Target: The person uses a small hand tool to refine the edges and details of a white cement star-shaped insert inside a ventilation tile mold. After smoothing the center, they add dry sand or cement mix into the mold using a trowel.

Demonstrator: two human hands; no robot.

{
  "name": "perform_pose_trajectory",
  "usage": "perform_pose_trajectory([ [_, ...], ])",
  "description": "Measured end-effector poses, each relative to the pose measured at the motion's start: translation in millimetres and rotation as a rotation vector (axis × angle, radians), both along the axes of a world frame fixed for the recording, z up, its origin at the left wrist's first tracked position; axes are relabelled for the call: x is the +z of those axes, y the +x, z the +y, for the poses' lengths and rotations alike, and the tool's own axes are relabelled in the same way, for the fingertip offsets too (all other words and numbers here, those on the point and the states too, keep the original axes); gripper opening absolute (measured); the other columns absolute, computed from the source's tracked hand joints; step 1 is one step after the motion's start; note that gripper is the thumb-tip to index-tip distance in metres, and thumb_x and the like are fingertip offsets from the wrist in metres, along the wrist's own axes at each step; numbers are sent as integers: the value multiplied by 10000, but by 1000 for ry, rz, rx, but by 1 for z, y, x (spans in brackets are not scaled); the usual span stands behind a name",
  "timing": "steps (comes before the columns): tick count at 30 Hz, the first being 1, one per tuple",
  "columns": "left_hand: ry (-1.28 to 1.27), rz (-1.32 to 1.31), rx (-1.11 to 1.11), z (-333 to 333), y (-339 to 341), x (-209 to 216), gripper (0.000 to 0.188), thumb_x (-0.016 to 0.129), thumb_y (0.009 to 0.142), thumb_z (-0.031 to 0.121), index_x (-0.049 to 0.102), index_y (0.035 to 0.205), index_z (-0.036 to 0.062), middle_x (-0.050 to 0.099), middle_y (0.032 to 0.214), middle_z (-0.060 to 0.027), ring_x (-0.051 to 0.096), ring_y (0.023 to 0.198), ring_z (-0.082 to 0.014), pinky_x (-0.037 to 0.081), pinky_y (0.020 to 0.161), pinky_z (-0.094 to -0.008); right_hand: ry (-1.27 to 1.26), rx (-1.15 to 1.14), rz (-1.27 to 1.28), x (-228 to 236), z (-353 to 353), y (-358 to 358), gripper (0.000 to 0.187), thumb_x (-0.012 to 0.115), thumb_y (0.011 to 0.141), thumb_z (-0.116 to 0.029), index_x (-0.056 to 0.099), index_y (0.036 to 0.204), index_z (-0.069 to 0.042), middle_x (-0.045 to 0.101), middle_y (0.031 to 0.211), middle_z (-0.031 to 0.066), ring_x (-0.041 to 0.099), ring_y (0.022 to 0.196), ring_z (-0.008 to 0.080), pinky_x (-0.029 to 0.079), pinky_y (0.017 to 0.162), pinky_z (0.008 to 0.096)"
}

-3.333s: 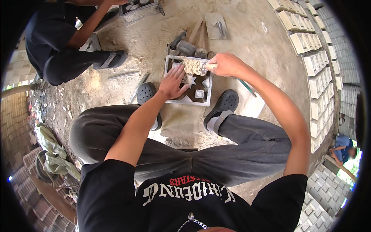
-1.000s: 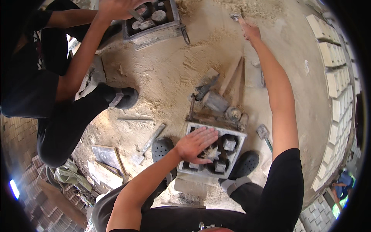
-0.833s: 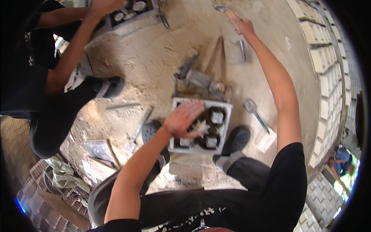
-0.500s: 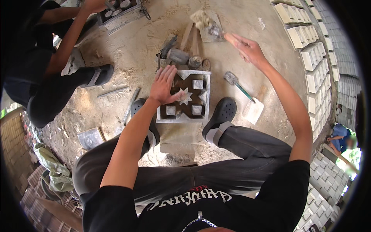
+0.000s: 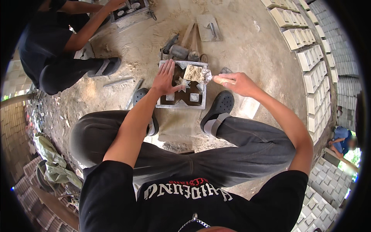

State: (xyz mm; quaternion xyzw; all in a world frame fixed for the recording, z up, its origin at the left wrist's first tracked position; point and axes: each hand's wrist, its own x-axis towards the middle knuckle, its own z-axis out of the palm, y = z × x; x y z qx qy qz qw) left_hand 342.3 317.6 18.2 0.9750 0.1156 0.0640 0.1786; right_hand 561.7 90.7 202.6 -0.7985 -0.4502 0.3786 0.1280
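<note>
A square metal mould point(image 5: 181, 106) with a star-shaped centre and small blocks in its corners lies on the floor between my feet. My left hand point(image 5: 165, 82) rests on its left side, fingers stretched out and pointing away from me. In my right hand point(image 5: 240, 84) is the handle of a trowel point(image 5: 208, 76), gripped from the right. The trowel's end is over the mould's far right part, with a lump of pale, crumbly, sandy mix point(image 5: 194, 73) there. That mix hides the corner block beneath it. Whether the trowel touches the mould I cannot tell.
Beyond the mould lie mallets point(image 5: 179, 51) and a flat steel float point(image 5: 209, 30). A pale flat piece point(image 5: 249, 107) lies right of my shoe. Rows of cast pale blocks point(image 5: 311, 72) line the right. At far left a co-worker point(image 5: 48, 42) sits by another mould point(image 5: 130, 14).
My right hand has brought the trowel with its mix from beyond the mallets toward me, over the mould. My left hand stays on the mould's left side. The view has shifted slightly.
</note>
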Motion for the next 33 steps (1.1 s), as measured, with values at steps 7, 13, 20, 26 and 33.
perform_pose_trajectory([
  [7, 47, 8, -48, -8, 16, 4, 1130, 510, 745, 732, 126, 1423, -87, 138, 1510, -224, 97, 1418, -321, 95, 1157, -400, 155, 189, -229, 6, 9, -24, 342, 544, 806, -145, 646, 1132, -160, 656, 853, 191, 615, 791, 363, 491, 729, 446],
  [13, 51, 9, 1, -25, 8, 5, 1070, 471, 786, 711, 146, 1421, -88, 146, 1508, -226, 95, 1418, -323, 87, 1156, -407, 97, 240, -359, 10, 15, -25, 354, 533, 803, -127, 641, 1139, -157, 641, 786, 194, 614, 776, 365, 501, 686, 461],
  [20, 57, 74, -170, -42, -29, 8, 1001, 470, 818, 664, 148, 1434, -55, 142, 1515, -205, 86, 1420, -321, 74, 1162, -401, 101, 337, -444, 11, 14, -29, 303, 542, 823, -133, 638, 1110, -134, 618, 768, 177, 625, 745, 357, 507, 663, 472],
  [26, 75, 170, -506, -55, -25, 17, 941, 438, 845, 642, 149, 1449, -19, 146, 1525, -171, 97, 1426, -280, 65, 1163, -368, 80, 428, -591, 5, 7, -31, 403, 570, 813, -137, 594, 1212, -186, 594, 803, 142, 616, 720, 306, 500, 596, 428],
  [33, 208, 105, -5, -24, -1, 10, 958, 376, 852, 669, 157, 1436, -58, 140, 1519, -203, 88, 1425, -303, 75, 1153, -400, 134, 367, -577, 11, 5, -17, 357, 548, 824, -156, 597, 1178, -169, 613, 841, 133, 628, 707, 310, 517, 611, 422],
])
